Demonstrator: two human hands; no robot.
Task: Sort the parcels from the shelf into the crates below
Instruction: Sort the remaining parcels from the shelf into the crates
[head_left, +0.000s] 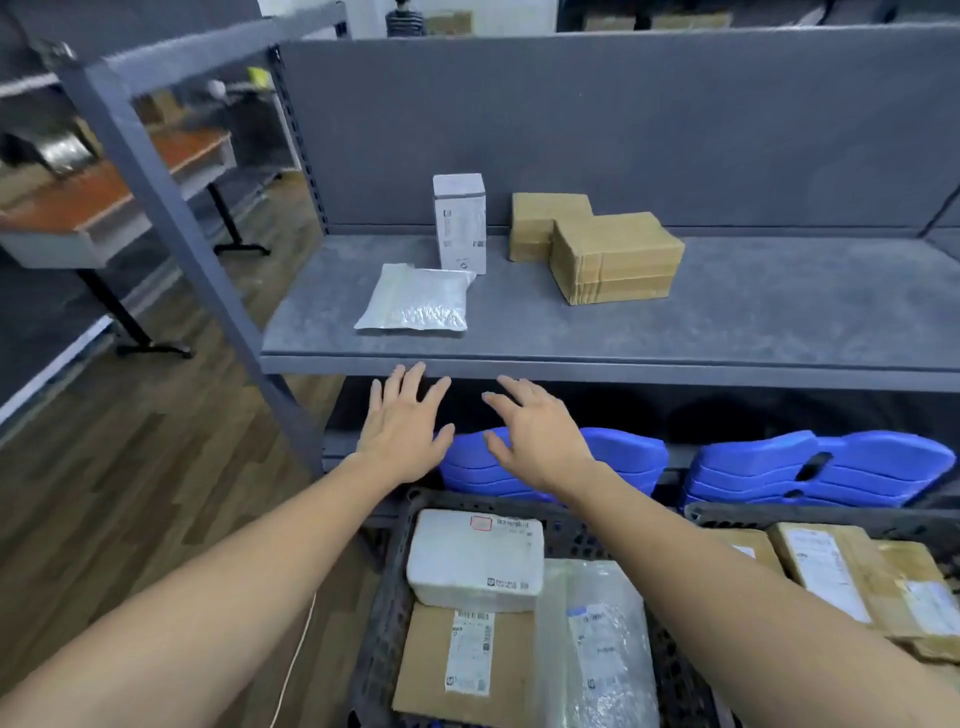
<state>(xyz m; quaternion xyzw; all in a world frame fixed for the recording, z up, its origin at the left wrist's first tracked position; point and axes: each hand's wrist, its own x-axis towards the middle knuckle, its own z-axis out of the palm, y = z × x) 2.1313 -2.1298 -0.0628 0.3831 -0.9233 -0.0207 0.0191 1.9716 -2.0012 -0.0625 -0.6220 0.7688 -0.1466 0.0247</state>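
Parcels remain on the grey shelf (597, 332), a flat board with a mottled, felt-like face and a thin metal front edge, backed by a dark grey fabric panel (571, 119). A silvery bubble mailer (415, 304) lies flat near the front left, soft and crinkled. Just behind it, a tall white carton (461, 223) stands upright with printed labels on its front. To the right sit two brown cardboard boxes, the nearer box (615, 257) showing layered corrugated edges and overlapping the farther box (540, 221) behind it.

Both hands hover below the shelf's front edge, empty. The left hand (402, 421) is spread flat, palm down, fingers splayed. The right hand (535, 431) is released too, its fingers loosely curved.

Under them, stacked blue plastic bins (821, 467) with rounded rims rest on the lower level. Nearer still is a black lattice-walled crate (384, 597) holding a white wrapped block parcel (475, 561), a flat brown labelled box (462, 665) and a translucent plastic mailer (592, 639). A second crate (831, 517) on the right holds brown labelled cartons (852, 577).

The floor (130, 493) is wood-grain planking. To the left stands an orange-topped desk (109, 192) on black legs, beyond the rack's grey steel upright (171, 208).
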